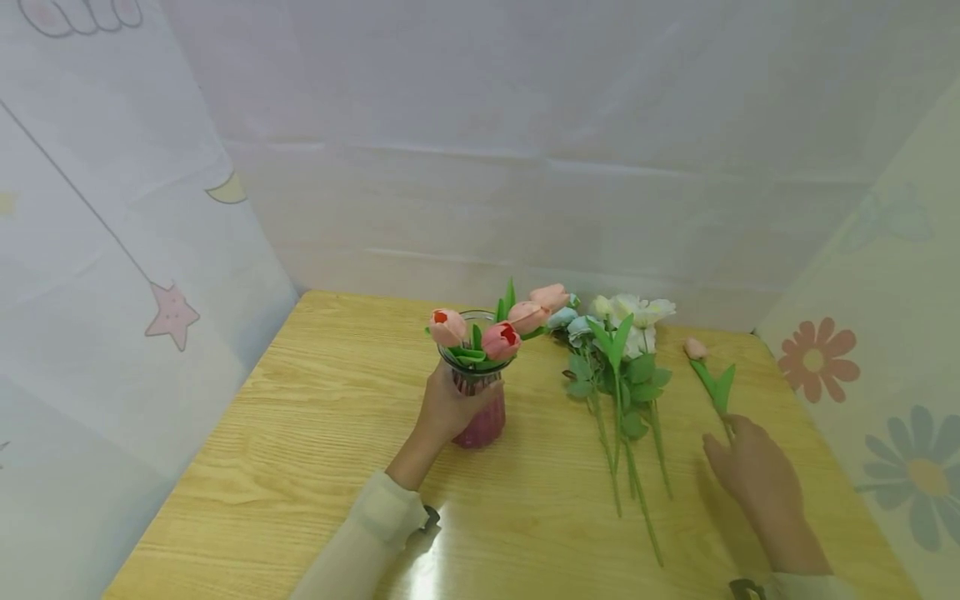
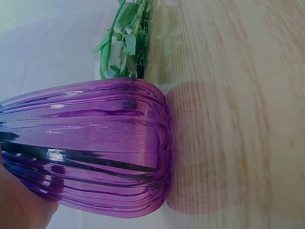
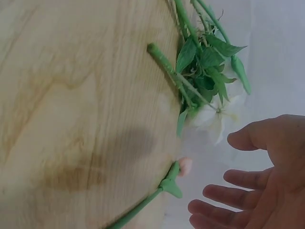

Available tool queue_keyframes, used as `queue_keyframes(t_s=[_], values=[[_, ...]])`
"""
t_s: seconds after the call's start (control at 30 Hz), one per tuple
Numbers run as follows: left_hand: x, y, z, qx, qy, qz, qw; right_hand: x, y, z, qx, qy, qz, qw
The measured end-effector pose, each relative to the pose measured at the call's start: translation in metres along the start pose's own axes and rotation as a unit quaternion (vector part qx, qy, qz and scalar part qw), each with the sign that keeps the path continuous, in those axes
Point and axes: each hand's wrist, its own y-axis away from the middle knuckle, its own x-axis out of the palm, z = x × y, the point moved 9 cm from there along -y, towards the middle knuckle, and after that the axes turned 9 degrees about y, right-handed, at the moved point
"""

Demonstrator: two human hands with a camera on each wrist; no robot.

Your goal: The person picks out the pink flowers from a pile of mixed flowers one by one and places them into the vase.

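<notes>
Head view: left hand [image 1: 450, 408] wraps around the purple glass vase [image 1: 480, 408], fingers curled on its ribbed body. Vase stands upright on the wooden worktop [image 1: 315, 433], left of centre. Four pink tulips [image 1: 501, 340] with green leaves stick out of its mouth.

Right hand [image 1: 753, 475] is over the right side of the worktop, fingers loosely spread, holding nothing. Fingertips sit at the lower end of a single pink tulip stem [image 1: 712, 379] lying flat; can't tell if they touch it. Bud points away from the person.

Between vase and single tulip: a loose bunch of white and pale-blue flowers [image 1: 622, 350] lying on the worktop, long green stems pointing toward the person.

Left wrist view: vase [image 2: 90, 148] fills the frame, palm on it at lower left, green stems [image 2: 121, 43] beyond it.

Right wrist view: hand [image 3: 257, 191] spread, palm up to camera, clear of the tulip stem [image 3: 157, 193]; bunch leaves [image 3: 205, 62] above.
</notes>
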Motion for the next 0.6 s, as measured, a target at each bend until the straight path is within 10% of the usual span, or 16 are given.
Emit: queue_keyframes(t_s=[0.6], values=[[0.0,0.0,0.004,-0.013,0.011,0.004,0.9998,0.014,-0.006,-0.03,0.03,0.03,0.075,0.996]])
